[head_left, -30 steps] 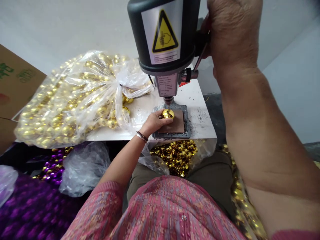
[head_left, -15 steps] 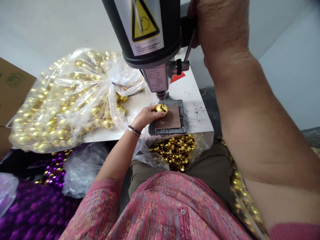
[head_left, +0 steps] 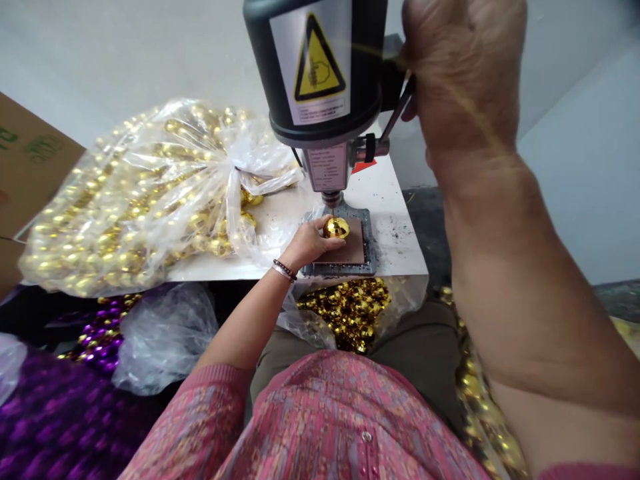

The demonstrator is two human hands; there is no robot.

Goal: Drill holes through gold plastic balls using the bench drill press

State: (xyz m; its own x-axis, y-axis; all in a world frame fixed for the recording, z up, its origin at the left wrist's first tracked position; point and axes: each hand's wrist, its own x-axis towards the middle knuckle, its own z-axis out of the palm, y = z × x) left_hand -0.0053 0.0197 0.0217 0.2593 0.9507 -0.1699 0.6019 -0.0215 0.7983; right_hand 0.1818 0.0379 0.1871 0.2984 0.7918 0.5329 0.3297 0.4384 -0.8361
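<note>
My left hand (head_left: 315, 241) grips a shiny gold ball (head_left: 337, 228) between thumb and fingers. The ball sits over a brown board (head_left: 350, 248) on the grey base (head_left: 370, 253) of a bench drill press. Directly above it, the thin drill bit (head_left: 334, 213) points down and appears to touch its top; whether it has entered cannot be told. Up at the right, my right hand (head_left: 467, 73) is closed around the feed lever (head_left: 397, 110) beside the black drill head (head_left: 325, 73). Most of its fingers are hidden behind the hand.
On the white table (head_left: 200, 270), a large clear bag (head_left: 130, 200) of gold balls fills the left. Dark shavings lie near the base. Below the table edge, an opened bag holds gold faceted pieces (head_left: 350, 310). Purple balls (head_left: 65, 420) and a cardboard box (head_left: 35, 173) stand left.
The view has shifted, so the drill head appears farther right. My left hand and the gold ball have moved slightly right over the board, and the ball shows a different side.
</note>
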